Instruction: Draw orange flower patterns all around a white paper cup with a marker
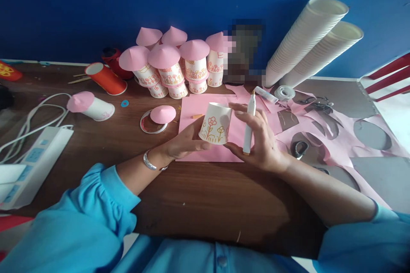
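Left hand (pixel 187 143) had a decent grip on the paper cup (pixel 215 124), flowers doodled in red and yellow, held up over the pink sheet (pixel 221 154) midway between the desk's (pixel 192 196) front and back edges. Right hand (pixel 264 140) was holding a white marker (pixel 249 130), fingertips right by the cup. 6 cone-topped cup towers (pixel 194 64) huddled near the back edge, 2 tall cup stacks (pixel 304 38) further right.

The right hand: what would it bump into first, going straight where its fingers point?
The right hand would first meet the flower-drawn cup in the left hand. Depth is unclear; the fingertips may already touch it.
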Demonstrator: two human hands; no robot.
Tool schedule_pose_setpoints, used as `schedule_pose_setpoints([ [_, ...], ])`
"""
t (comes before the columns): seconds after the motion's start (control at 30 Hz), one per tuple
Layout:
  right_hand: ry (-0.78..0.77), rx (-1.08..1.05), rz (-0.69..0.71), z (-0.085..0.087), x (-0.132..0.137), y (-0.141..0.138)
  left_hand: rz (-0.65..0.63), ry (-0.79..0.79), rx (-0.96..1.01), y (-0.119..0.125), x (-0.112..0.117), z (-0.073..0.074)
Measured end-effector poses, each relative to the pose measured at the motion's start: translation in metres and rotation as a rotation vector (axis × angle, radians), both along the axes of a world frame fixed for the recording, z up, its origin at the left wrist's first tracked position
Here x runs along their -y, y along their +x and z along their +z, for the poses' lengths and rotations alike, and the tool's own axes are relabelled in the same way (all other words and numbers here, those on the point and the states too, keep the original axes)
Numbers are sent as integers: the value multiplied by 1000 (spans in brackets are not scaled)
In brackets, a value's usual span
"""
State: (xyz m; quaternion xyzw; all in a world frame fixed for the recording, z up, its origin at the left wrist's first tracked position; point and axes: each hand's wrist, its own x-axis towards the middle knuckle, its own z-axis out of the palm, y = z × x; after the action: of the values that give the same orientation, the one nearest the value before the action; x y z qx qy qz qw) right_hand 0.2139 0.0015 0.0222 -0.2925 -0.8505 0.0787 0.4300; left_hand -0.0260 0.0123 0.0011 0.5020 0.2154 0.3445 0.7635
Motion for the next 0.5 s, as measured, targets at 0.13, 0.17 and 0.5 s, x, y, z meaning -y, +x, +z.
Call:
schedule_pose_setpoints([
  [0.13,49,88,-34,-4,0,-1,62,14,-129,0,0,-3],
  [0.17,63,86,-30,-5,0,-1,57,5,-128,0,0,-3],
  [0.5,140,10,129,25,24,3,112,-28,-53,-1,-1,2],
])
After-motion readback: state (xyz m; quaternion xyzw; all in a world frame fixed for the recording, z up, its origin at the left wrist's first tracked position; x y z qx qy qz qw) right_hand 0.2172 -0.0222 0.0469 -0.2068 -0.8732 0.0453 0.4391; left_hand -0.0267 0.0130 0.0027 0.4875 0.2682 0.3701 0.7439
